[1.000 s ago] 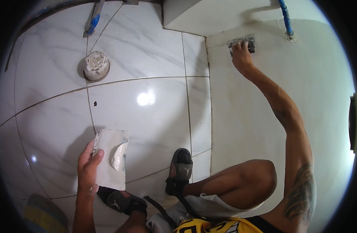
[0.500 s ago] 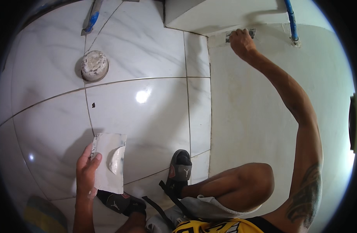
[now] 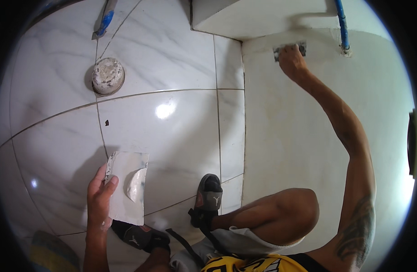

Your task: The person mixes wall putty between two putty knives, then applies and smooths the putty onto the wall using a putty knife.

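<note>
My left hand (image 3: 99, 195) is closed on the left edge of a flat, pale rectangular board (image 3: 122, 206), thumb on top. A mound of white putty (image 3: 135, 186) sits near the board's right edge. Far off at the upper right, my right hand (image 3: 292, 59) grips a small metal putty scraper (image 3: 302, 46), its blade against the pale wall (image 3: 285, 122). The fingers cover the middle of the scraper, so only its two ends show. The wall around the blade looks smooth, with faint patchy marks.
A putty-crusted round tub (image 3: 108, 76) stands on the marbled tile floor (image 3: 172, 140). Beyond it lies a tool with a blue handle (image 3: 106, 21). A blue pipe (image 3: 342, 25) comes out of the wall, right of my right hand. A white ledge (image 3: 263, 18) juts out above.
My right hand has slid the scraper a little right and down along the wall, away from the corner under the ledge. The left hand keeps the board nearly still.
</note>
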A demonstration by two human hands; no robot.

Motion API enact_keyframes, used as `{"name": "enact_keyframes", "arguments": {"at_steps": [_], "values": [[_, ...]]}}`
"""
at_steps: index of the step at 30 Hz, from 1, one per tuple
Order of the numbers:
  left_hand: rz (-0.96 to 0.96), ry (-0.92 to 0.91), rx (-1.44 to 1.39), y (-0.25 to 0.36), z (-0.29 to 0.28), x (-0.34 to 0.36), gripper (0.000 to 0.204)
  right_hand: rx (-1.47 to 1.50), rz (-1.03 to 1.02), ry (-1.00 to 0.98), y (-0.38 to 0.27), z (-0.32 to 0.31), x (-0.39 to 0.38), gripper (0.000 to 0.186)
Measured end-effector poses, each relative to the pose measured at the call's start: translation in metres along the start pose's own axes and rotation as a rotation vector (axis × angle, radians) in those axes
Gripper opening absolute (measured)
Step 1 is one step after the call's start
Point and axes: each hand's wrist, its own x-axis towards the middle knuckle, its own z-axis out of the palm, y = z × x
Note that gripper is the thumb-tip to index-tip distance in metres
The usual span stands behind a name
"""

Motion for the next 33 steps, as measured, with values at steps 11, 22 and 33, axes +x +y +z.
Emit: {"name": "enact_keyframes", "arguments": {"at_steps": [11, 22, 33], "values": [[-0.009, 0.003, 0.012, -0.001, 0.005, 0.002, 0.055, 0.085, -0.033, 0.297, -0.018, -0.002, 0.026, 0.015], [-0.064, 0.065, 0.108, -0.011, -0.003, -0.004, 0.056, 0.050, 0.042, 0.011, -0.041, 0.018, 0.080, 0.024], [-0.043, -0.019, 0.084, -0.002, 0.016, 0.004, 0.053, 0.019, 0.003, 0.008, -0.056, 0.017, 0.041, 0.024]]}}
